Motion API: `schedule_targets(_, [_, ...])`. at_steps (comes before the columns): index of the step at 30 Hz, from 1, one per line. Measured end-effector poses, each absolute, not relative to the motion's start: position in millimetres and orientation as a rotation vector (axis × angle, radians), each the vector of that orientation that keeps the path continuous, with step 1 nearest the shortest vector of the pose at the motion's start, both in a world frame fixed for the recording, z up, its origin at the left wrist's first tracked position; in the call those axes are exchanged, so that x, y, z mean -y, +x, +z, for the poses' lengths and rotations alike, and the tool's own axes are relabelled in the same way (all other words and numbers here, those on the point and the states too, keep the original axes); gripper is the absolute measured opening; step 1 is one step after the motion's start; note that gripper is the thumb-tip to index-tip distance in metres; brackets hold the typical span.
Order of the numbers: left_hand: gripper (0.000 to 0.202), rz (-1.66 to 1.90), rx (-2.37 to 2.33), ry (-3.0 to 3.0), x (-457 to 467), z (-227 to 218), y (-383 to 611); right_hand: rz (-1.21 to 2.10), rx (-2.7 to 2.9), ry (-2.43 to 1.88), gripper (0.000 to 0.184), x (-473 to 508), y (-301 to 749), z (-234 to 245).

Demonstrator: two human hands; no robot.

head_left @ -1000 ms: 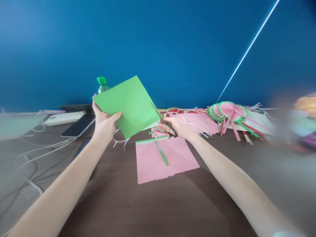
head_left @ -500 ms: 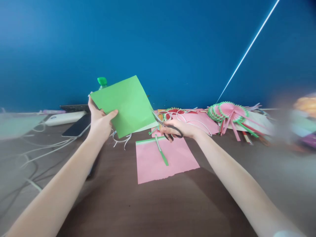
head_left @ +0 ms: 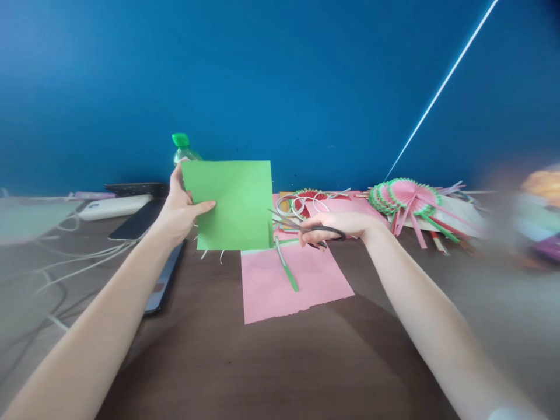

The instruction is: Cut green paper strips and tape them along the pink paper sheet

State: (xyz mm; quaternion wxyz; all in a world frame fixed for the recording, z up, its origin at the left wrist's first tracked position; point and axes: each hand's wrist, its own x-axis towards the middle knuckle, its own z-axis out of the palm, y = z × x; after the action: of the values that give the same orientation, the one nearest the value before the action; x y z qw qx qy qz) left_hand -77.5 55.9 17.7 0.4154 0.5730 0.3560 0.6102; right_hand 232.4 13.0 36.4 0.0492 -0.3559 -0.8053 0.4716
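My left hand (head_left: 181, 209) grips the left edge of a green sheet of paper (head_left: 231, 204) and holds it upright above the brown table (head_left: 262, 361). My right hand (head_left: 339, 224) is closed through the dark handles of a pair of scissors (head_left: 301, 226). The blades point left and touch the sheet's lower right edge. Below them a pink sheet (head_left: 293, 283) lies flat on the table with a green strip (head_left: 286, 269) across it.
Behind the sheet stands a bottle with a green cap (head_left: 181, 146). Phones (head_left: 137, 221), a white power bank (head_left: 114, 207) and cables (head_left: 65, 262) lie at the left. Pink-and-green folded paper fans (head_left: 406, 198) and paper strips pile up at the back right.
My left hand has turned the green sheet from a tilted diamond to square and lowered it. My right hand with the scissors has shifted right and levelled the blades at the sheet's edge.
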Motion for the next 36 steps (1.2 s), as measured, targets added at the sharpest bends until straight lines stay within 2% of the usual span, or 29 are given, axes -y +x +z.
schedule_targets(13, [0.097,1.424,-0.889,1.444,-46,19,-66,1.304,2.558,-1.243,0.037,-14,211,27])
schedule_targets(36, [0.102,1.341,-0.821,1.537,-55,11,-73,1.306,2.606,-1.259,0.04,-15,209,24])
